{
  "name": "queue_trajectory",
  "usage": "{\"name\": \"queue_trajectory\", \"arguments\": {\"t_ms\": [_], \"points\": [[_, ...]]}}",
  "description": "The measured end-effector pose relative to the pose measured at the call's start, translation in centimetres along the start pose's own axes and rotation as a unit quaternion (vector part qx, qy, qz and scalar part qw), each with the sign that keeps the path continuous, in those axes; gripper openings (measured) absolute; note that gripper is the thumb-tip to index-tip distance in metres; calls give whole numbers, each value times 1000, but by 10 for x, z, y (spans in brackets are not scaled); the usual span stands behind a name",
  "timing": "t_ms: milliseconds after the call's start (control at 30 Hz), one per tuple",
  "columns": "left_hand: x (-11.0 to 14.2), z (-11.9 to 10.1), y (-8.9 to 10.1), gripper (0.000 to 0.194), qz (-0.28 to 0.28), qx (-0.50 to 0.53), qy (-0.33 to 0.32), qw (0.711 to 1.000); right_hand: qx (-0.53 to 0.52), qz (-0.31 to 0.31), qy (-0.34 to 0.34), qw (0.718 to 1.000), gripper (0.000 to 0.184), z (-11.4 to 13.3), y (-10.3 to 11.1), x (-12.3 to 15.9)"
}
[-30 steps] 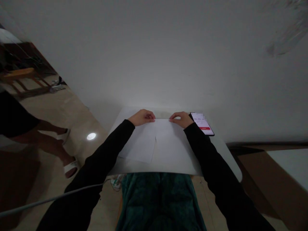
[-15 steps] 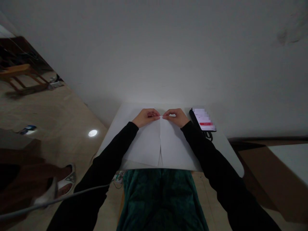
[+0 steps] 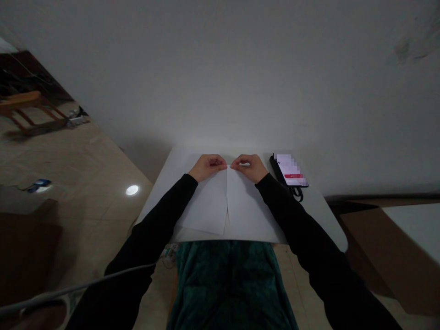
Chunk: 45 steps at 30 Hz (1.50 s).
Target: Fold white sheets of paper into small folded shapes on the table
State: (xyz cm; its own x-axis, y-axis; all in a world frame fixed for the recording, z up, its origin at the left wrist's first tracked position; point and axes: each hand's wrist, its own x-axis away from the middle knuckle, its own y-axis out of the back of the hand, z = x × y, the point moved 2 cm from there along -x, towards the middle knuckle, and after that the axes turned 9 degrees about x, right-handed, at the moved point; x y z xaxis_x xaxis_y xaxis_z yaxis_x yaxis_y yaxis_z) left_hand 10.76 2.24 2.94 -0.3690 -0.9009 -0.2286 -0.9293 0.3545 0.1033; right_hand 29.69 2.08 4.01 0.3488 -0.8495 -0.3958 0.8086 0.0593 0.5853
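Observation:
White paper [image 3: 209,206] lies across the table, with a line down its middle that parts into a narrow gap near the front edge. I cannot tell whether this is two sheets or one split sheet. At the far end of that line, my left hand [image 3: 209,167] pinches the paper's edge between thumb and fingers. Just to its right, my right hand [image 3: 250,167] is closed in a like pinch on the paper, its fingertips close to the left ones. The fingertips hide the exact spot they grip.
A phone [image 3: 292,172] with a lit screen and a dark cord lies right of my right hand. The white table [image 3: 319,220] stands against a wall [image 3: 220,82]. A cardboard box [image 3: 385,252] is at the right. A grey cable [image 3: 103,278] crosses my left sleeve; a wooden stool [image 3: 24,103] stands far left.
Both hands keep their pinch on the paper, with only a slight shift left in the view. At lower left, another person's sandalled foot has moved largely out of sight.

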Motion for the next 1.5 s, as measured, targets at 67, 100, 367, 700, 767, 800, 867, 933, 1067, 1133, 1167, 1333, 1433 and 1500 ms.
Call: {"name": "queue_trajectory", "arguments": {"t_ms": [67,100,367,700,767,800,867,933,1067,1133,1167,1333,1433,1500], "points": [[0,0,1,31,-10,2,-4,1000,-8,-11,-7,1000,14,0,-1,0],[0,0,2,30,-10,2,-3,1000,-16,-14,-10,1000,14,0,-1,0],[5,7,15,31,92,-48,83,991,-6,33,-11,999,15,-9,7,-1],[4,10,23,35,65,-72,84,992,48,85,-58,994,16,-13,26,0],[4,10,24,34,55,-70,81,993,45,80,-61,994,18,-13,28,0],[4,11,25,34,51,-67,79,993,39,80,-62,994,18,-14,29,1],[3,12,26,34,47,-64,75,994,28,97,-63,993,19,-18,30,0],[3,12,29,33,47,-73,69,994,29,137,-69,988,19,-24,32,0],[6,11,42,32,68,-124,84,986,63,174,-82,979,17,-37,44,0],[9,12,51,31,104,-146,111,978,69,141,-85,984,17,-40,55,0],[11,13,55,29,117,-152,118,974,73,119,-87,986,17,-41,60,0],[11,14,72,21,66,-135,91,984,62,56,-102,991,16,-38,72,1],[10,12,76,19,17,-132,74,988,38,53,-109,992,13,-38,72,1],[10,9,77,19,-4,-142,70,987,24,53,-114,992,12,-41,72,0]]}}
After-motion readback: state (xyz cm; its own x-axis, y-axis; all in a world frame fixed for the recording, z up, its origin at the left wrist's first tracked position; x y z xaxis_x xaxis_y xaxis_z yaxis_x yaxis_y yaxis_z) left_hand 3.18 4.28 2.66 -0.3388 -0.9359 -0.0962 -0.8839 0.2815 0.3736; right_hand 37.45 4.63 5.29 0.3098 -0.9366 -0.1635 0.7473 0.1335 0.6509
